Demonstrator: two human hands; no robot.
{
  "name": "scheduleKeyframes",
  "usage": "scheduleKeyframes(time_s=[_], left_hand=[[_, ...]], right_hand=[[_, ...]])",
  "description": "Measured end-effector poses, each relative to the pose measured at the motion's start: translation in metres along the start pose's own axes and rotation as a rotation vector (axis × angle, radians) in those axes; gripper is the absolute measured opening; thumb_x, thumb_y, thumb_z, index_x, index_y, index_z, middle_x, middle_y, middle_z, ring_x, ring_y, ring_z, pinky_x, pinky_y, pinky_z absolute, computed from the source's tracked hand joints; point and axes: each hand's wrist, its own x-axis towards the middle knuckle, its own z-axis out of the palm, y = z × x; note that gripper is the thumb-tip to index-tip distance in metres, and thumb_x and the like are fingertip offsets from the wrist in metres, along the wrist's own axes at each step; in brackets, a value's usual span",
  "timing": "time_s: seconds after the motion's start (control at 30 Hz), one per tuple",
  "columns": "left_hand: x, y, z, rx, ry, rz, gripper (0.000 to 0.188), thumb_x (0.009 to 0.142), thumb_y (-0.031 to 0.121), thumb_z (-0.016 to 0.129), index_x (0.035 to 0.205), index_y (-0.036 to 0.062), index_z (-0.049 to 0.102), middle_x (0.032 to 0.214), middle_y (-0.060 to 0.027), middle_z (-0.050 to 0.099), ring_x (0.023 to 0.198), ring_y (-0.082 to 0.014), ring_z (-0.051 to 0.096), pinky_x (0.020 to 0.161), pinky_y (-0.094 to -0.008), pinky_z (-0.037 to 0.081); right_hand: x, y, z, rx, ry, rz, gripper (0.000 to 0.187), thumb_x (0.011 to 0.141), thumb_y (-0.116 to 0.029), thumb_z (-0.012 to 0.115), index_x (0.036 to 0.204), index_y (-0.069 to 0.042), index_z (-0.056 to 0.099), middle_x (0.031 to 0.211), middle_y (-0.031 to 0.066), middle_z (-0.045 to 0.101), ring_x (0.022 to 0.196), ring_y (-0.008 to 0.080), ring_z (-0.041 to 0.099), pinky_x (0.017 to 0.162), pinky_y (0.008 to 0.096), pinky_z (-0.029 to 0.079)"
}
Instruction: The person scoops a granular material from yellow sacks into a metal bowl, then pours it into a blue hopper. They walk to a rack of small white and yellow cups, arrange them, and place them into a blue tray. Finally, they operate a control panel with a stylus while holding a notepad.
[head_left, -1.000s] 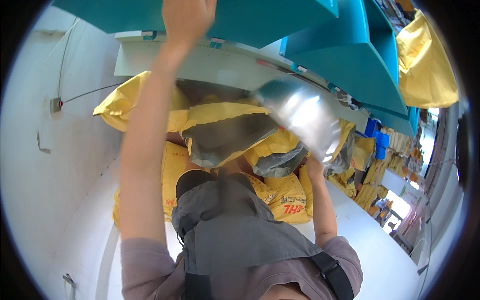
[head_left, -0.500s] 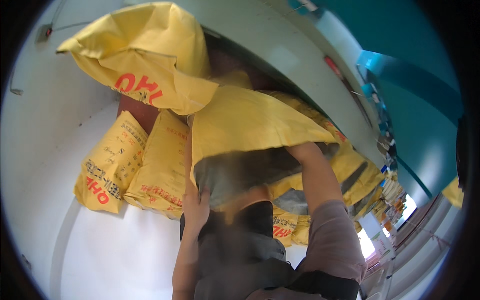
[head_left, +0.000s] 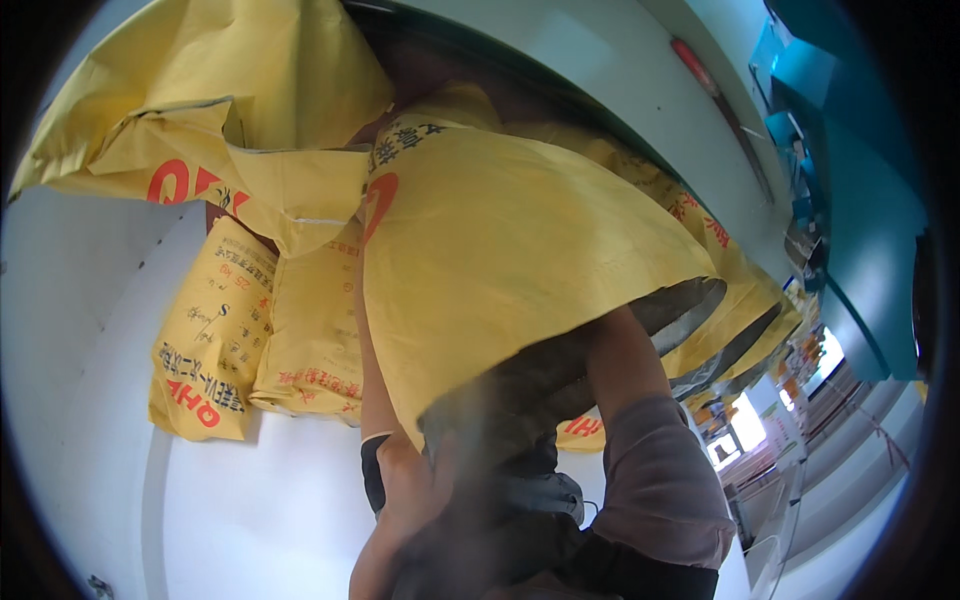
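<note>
A large yellow paper sack (head_left: pixel 520 230) hangs before me with its open mouth facing my body, and its lining shows dark grey. My left hand (head_left: pixel 412 478) is closed on the lower left rim of this sack. At the right side of the mouth, my right forearm (head_left: pixel 630 360) reaches inside, so the hand and its fingers are hidden. Another bulky yellow sack (head_left: pixel 230 90), creased and folded over, lies just to the upper left and touches the first one.
Two flatter yellow sacks (head_left: pixel 215 330) lean side by side at the left above the white floor (head_left: pixel 260 500). More yellow sacks (head_left: pixel 735 310) stand behind at the right. A pale wall with a red-handled tool (head_left: pixel 700 70) and a teal machine (head_left: pixel 860 230) border the right.
The held sack has come nearer and its body has swung upright, showing red print on its left. My left hand has moved lower with the rim. The upper-left sack appears further left.
</note>
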Motion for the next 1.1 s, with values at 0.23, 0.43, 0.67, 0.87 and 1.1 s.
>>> scheduleKeyframes(time_s=[0.23, 0.43, 0.67, 0.87, 1.1], left_hand=[[0.000, -0.007, 0.010, 0.286, -0.008, -0.065, 0.018, 0.091, 0.010, 0.065, 0.090, -0.0071, 0.063, 0.078, -0.0212, 0.065, 0.075, -0.0344, 0.065, 0.070, -0.0413, 0.048], [0.005, -0.009, 0.004, 0.197, 0.015, -0.201, 0.019, 0.094, 0.012, 0.062, 0.094, -0.0073, 0.064, 0.082, -0.0149, 0.068, 0.071, -0.0283, 0.065, 0.068, -0.0382, 0.049], [0.011, -0.018, 0.010, -0.089, 0.053, -0.239, 0.032, 0.097, 0.024, 0.059, 0.096, -0.0071, 0.067, 0.078, -0.0240, 0.068, 0.076, -0.0382, 0.068, 0.072, -0.0437, 0.051], [0.016, -0.031, 0.008, 0.008, -0.036, -0.221, 0.043, 0.099, 0.036, 0.057, 0.104, -0.0059, 0.067, 0.089, -0.0258, 0.070, 0.087, -0.0418, 0.069, 0.078, -0.0455, 0.051], [0.026, 0.015, -0.068, 0.439, -0.111, -0.337, 0.055, 0.105, 0.049, 0.042, 0.121, -0.0006, 0.058, 0.109, -0.0295, 0.066, 0.106, -0.0457, 0.062, 0.089, -0.0508, 0.048]], right_hand=[[0.041, -0.013, 0.010, 0.274, -0.215, 0.118, 0.031, 0.084, -0.006, 0.063, 0.115, -0.001, 0.063, 0.107, 0.0130, 0.067, 0.098, 0.0306, 0.066, 0.079, 0.0384, 0.059], [0.053, -0.033, -0.016, 0.432, -0.363, 0.213, 0.030, 0.084, -0.005, 0.063, 0.114, -0.001, 0.064, 0.106, 0.0121, 0.067, 0.098, 0.0294, 0.066, 0.079, 0.0376, 0.059], [0.038, -0.060, -0.041, 0.509, -0.429, 0.233, 0.029, 0.083, -0.004, 0.062, 0.112, 0.000, 0.064, 0.105, 0.0109, 0.068, 0.097, 0.0279, 0.067, 0.079, 0.0367, 0.059], [-0.012, -0.086, -0.048, 0.613, -0.414, 0.282, 0.028, 0.083, -0.003, 0.062, 0.111, 0.000, 0.065, 0.104, 0.0100, 0.068, 0.097, 0.0267, 0.067, 0.079, 0.0359, 0.059], [-0.149, -0.128, -0.085, 0.761, -0.252, 0.292, 0.027, 0.075, 0.001, 0.069, 0.102, 0.003, 0.066, 0.088, 0.0084, 0.066, 0.081, 0.0180, 0.065, 0.067, 0.0301, 0.055]])
